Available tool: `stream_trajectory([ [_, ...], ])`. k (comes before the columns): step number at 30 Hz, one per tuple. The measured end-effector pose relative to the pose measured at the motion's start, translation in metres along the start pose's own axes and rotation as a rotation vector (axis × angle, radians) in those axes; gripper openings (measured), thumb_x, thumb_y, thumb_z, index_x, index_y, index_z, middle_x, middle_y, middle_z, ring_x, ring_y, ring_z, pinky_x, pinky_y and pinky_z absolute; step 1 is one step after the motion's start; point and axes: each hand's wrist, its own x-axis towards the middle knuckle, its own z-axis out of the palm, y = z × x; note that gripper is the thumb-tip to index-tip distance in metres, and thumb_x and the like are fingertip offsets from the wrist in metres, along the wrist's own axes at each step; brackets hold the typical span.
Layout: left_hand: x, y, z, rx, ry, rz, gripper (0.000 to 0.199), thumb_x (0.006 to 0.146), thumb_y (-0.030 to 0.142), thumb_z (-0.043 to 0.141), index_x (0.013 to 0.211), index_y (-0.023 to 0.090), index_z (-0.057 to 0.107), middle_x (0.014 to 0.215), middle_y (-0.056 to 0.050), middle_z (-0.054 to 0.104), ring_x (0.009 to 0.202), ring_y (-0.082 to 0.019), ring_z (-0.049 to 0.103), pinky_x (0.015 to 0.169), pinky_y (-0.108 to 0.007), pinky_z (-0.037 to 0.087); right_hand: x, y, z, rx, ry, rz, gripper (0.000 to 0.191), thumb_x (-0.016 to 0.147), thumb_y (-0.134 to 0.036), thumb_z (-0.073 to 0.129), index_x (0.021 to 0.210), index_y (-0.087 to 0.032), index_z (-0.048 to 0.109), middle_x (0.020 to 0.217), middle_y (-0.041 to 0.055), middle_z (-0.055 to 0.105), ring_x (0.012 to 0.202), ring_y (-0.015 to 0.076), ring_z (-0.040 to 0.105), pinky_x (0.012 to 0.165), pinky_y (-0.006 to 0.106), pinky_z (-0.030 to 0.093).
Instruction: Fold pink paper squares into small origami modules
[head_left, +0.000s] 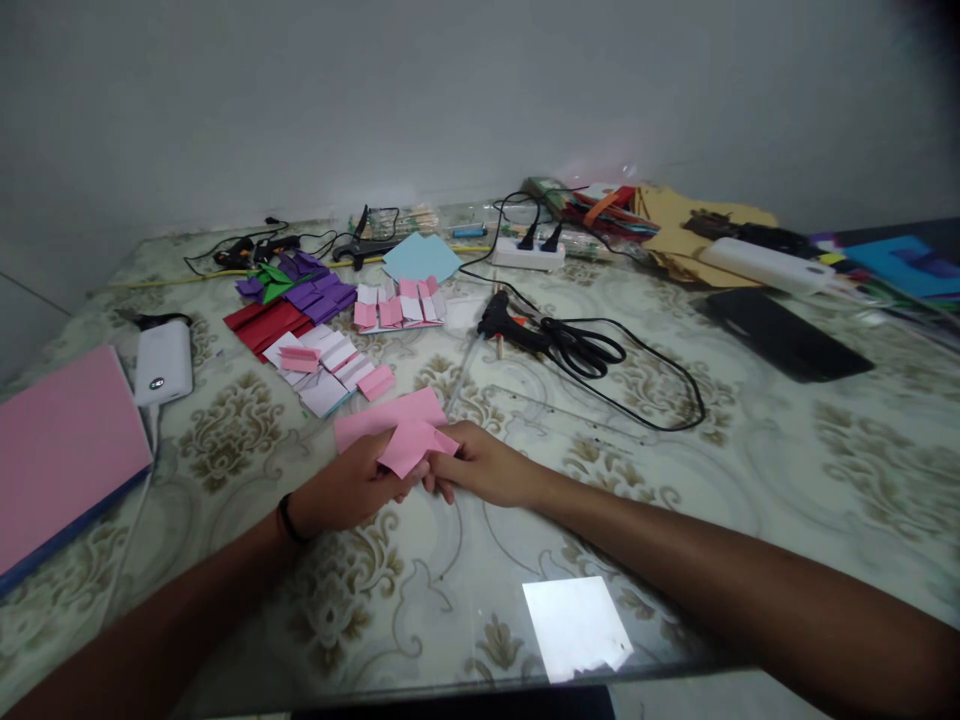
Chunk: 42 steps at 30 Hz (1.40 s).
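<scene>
My two hands, left (352,482) and right (480,465), partly closed, grip one folded pink paper (412,445); container contents unclear.

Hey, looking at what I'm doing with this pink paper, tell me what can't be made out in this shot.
All in the head view:
Some fingers of the left hand: hidden by the folded pink paper.
Far left end of the pink sheet: cut off by the left edge.
Display on the white power bank: too small to read.
Print on the blue tube: too small and blurred.
</scene>
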Motion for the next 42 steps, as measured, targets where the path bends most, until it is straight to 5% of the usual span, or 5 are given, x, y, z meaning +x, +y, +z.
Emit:
stream_trajectory([
  [42, 0.0019, 0.0040, -0.0008, -0.019, -0.011, 0.042, 0.027, 0.092, 0.034, 0.060, 0.072, 0.015, 0.060, 0.071, 0.000, 0.062, 0.063, -0.012, 0.055, 0.060, -0.023, 0.046, -0.0015, -0.0007, -0.0006, -0.019, 0.001, 0.006, 0.025, 0.089, -0.029, 0.056, 0.069, -0.015, 0.059, 0.065, -0.0014, 0.064, 0.049, 0.0058, 0.055, 0.049, 0.016, 0.046],
])
